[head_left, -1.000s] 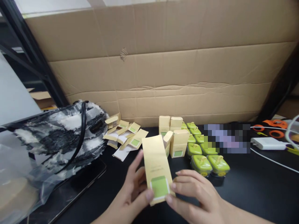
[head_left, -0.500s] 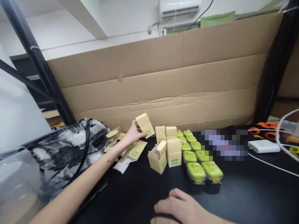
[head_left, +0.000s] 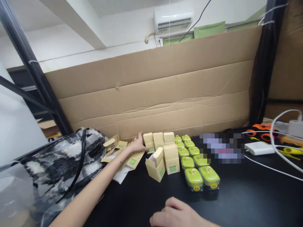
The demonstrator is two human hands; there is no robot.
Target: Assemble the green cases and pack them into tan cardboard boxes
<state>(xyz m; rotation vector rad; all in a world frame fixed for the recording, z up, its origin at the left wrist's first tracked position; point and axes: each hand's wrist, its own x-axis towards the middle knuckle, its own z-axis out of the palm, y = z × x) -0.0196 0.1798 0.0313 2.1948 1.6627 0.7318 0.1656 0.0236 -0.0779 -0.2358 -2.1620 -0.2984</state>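
At the back of the black table, my left hand [head_left: 139,145] is closed on a small cardboard box [head_left: 148,138]. The box stands upright at the left end of a back row of similar boxes. Nearer to me are an open-topped box [head_left: 155,168] and another upright box [head_left: 172,160] with a green label. Flattened cartons [head_left: 132,162] lie under and left of my left wrist. My right hand [head_left: 177,213] hovers low over the front of the table, loosely curled with nothing in it. Small clear containers with green lids [head_left: 194,176] stand in two columns right of the boxes.
A black-and-white patterned bag [head_left: 63,164] with a black strap lies at the left. A tall cardboard sheet [head_left: 161,91] walls off the back. On the right are a white power adapter [head_left: 260,148], white cables, orange-handled scissors [head_left: 262,130] and a blurred purple item [head_left: 220,149].
My left hand has lowered the tilted box, which now stands upright beside the back row. My right hand's fingers look a little more curled. The view has shifted slightly.
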